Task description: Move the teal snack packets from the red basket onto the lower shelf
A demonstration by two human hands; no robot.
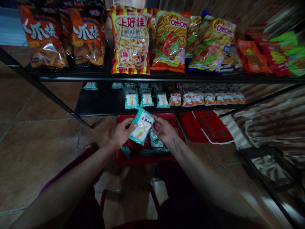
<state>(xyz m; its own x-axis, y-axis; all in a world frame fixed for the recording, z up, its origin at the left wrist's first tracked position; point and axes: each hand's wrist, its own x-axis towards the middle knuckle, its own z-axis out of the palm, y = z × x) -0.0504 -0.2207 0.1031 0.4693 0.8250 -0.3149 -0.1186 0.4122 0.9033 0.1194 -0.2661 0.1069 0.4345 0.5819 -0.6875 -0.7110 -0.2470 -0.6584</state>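
Both of my hands hold one small teal and white snack packet [142, 126] above a red basket [173, 119] on the floor. My left hand [122, 133] grips the packet's left edge with closed fingers. My right hand [165, 130] pinches its right edge. Several more teal packets [156, 143] lie inside the basket beneath my hands.
A black shelf [152, 77] carries large snack bags [131, 40] on top. Its lower tier holds small teal packets [146, 98] and red-and-white packets [205, 98]. A second red basket [206, 126] sits on the tiled floor to the right. A striped cloth [274, 124] lies at right.
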